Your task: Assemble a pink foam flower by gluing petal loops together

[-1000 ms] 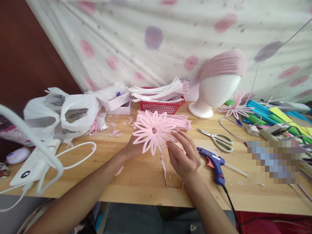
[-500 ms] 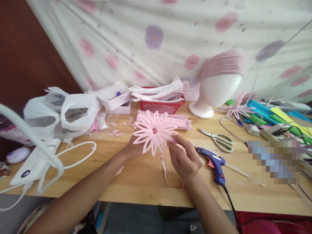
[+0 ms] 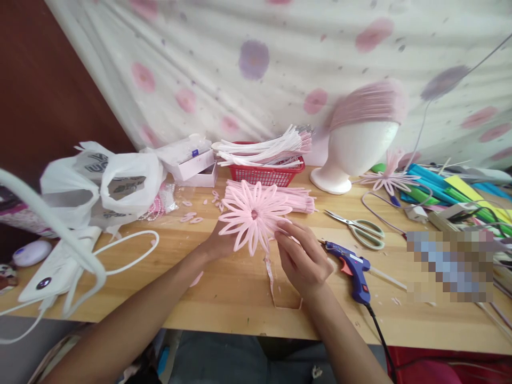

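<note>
The person held a pink flower (image 3: 254,216) of looped strips upright just above the table (image 3: 224,304). The left hand (image 3: 216,244) gripped it from behind, its fingers mostly hidden by the petals. The right hand (image 3: 303,260) pinched a petal at the flower's lower right edge with curled fingertips. A blue glue gun (image 3: 352,266) lay just right of that hand, green-handled scissors (image 3: 360,228) beyond it, and a red basket (image 3: 266,175) stood behind the flower.

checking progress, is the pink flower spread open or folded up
Spread open: the pink flower fans looped petals all round its centre, left hand holding it from behind, right hand at its edge.
</note>
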`<action>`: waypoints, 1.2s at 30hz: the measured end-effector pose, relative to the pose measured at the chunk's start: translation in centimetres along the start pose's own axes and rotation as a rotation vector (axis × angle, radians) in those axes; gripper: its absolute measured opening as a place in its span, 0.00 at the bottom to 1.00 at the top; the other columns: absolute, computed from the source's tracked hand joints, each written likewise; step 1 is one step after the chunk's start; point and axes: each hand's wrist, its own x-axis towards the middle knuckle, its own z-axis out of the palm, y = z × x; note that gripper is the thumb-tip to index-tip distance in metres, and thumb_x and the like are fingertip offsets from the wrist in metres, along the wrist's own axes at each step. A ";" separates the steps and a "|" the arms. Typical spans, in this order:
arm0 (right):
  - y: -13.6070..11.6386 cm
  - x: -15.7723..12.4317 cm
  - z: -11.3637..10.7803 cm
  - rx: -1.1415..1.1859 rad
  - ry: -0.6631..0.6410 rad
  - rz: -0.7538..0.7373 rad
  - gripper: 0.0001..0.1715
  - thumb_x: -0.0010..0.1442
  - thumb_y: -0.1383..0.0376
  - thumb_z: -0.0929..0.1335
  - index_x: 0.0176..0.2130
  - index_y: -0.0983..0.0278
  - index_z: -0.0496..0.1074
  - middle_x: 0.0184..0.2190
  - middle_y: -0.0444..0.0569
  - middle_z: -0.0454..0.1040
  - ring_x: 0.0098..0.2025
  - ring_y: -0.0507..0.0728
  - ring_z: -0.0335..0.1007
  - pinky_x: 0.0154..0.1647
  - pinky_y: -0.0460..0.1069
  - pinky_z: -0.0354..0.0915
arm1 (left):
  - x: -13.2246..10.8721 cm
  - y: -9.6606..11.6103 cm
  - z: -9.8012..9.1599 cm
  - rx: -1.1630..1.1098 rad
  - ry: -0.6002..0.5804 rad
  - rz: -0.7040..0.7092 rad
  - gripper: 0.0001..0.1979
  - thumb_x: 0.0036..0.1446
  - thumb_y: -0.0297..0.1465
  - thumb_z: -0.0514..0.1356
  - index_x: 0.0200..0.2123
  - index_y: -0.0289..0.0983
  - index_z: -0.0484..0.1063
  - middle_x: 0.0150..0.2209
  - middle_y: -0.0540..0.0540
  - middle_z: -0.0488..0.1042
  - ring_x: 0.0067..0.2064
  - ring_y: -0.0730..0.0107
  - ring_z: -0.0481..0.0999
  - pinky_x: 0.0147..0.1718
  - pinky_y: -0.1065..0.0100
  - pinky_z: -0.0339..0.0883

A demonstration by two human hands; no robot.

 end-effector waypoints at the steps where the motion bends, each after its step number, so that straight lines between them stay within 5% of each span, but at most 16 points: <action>1: 0.0 0.0 0.0 0.006 -0.003 0.000 0.20 0.59 0.83 0.71 0.47 0.65 0.77 0.46 0.60 0.81 0.50 0.63 0.80 0.46 0.59 0.80 | 0.0 0.0 0.1 -0.009 0.004 -0.016 0.19 0.68 0.41 0.53 0.46 0.41 0.82 0.43 0.40 0.84 0.48 0.53 0.82 0.50 0.49 0.77; 9: -0.1 0.0 0.0 0.003 0.005 0.018 0.21 0.58 0.83 0.71 0.46 0.64 0.78 0.43 0.57 0.81 0.47 0.61 0.81 0.44 0.56 0.80 | 0.1 0.8 -0.1 -0.150 0.057 -0.198 0.14 0.62 0.42 0.60 0.39 0.40 0.81 0.40 0.42 0.84 0.42 0.57 0.81 0.51 0.52 0.77; 14: -0.1 0.1 0.0 0.016 0.000 0.044 0.20 0.60 0.82 0.70 0.47 0.62 0.78 0.42 0.55 0.82 0.45 0.60 0.82 0.44 0.55 0.80 | 0.5 1.8 0.0 -0.230 0.095 -0.294 0.12 0.59 0.41 0.65 0.29 0.39 0.77 0.28 0.46 0.80 0.29 0.63 0.77 0.38 0.57 0.79; 22: -0.1 0.2 0.0 0.025 0.006 0.034 0.20 0.57 0.84 0.72 0.45 0.65 0.78 0.42 0.57 0.81 0.45 0.61 0.81 0.43 0.55 0.80 | 1.0 2.9 0.0 -0.320 0.103 -0.372 0.12 0.59 0.41 0.65 0.29 0.38 0.77 0.29 0.45 0.81 0.33 0.62 0.78 0.40 0.58 0.78; 36: -0.1 0.1 0.0 0.031 0.000 0.047 0.19 0.60 0.81 0.71 0.46 0.63 0.79 0.42 0.56 0.82 0.45 0.60 0.82 0.43 0.54 0.80 | 0.9 2.3 0.1 -0.266 0.118 -0.291 0.15 0.58 0.44 0.64 0.34 0.37 0.80 0.32 0.42 0.82 0.35 0.57 0.80 0.42 0.54 0.78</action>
